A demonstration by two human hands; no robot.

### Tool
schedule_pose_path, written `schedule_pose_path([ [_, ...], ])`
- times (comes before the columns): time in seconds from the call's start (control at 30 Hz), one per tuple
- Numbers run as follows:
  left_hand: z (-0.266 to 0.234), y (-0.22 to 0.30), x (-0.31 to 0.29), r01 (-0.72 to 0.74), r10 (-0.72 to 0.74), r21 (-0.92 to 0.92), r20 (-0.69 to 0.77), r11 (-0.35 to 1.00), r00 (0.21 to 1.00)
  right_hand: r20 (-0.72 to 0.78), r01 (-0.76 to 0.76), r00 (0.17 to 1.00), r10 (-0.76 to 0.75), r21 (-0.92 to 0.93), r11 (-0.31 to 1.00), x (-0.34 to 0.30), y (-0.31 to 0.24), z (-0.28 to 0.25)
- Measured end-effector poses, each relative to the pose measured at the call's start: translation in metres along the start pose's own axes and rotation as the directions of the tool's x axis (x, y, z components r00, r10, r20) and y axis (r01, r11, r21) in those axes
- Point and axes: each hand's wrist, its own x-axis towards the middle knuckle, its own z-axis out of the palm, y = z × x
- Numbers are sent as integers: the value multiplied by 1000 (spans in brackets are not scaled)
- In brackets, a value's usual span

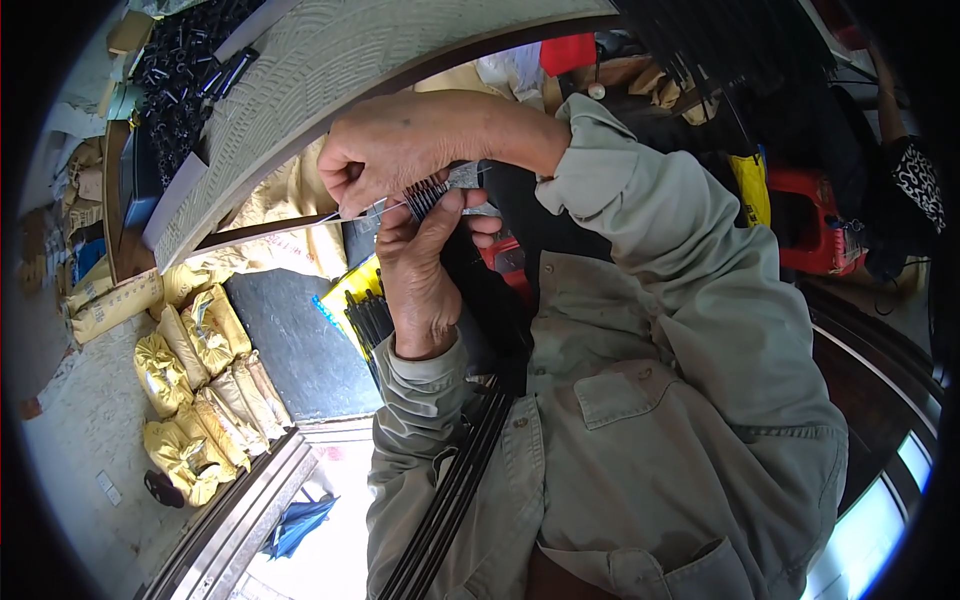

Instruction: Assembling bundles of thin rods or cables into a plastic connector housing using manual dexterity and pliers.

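Note:
My left hand (418, 280) pinches a row of thin, dark, closely stacked pieces (426, 197) between thumb and fingers. A thin metal wire (336, 216) runs along this row and sticks out to the left. Above it, my right hand (385, 145) reaches over from the right with its fingers curled down by the wire; its fingertips are partly hidden. Long black rods (450, 490) lie along my left arm and chest, their upper ends hidden near a dark mass below the hands. More short black rods (368, 318) stand beside a yellow wrapper (350, 285), left of my left wrist.
A grey textured tabletop (350, 45) with a dark edge lies ahead, with a heap of small black parts (190, 80) at far left. Yellow sacks (215, 400) sit on the left floor. A red plastic chair (815, 225) and another person's patterned sleeve (917, 185) are at right.

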Motion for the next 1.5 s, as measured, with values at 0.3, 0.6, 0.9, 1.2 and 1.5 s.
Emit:
schedule_pose_path([
  [0.3, 0, -1, -1, -20, 20, -1, 3, 1000, 1000, 76, -26, 997, 28, -31, 999, 0, -4, -4],
  [0.6, -2, -5, 3, -47, 47, 27, 5, 999, 999, 71, -40, 996, 53, -168, 985, 4, -8, -5],
  [0.9, 0, -4, 3, -27, 28, -16, 10, 999, 1000, 130, 38, 990, -51, 100, 994, 5, 7, -2],
  [1.2, -3, -4, 2, -51, 52, 8, -11, 999, 999, 173, 42, 983, -54, 76, 996, 2, -4, -5],
  [1.5, -7, -9, 1, -45, 45, 2, -23, 999, 999, 207, 6, 978, -19, 67, 998, -6, 0, -10],
])
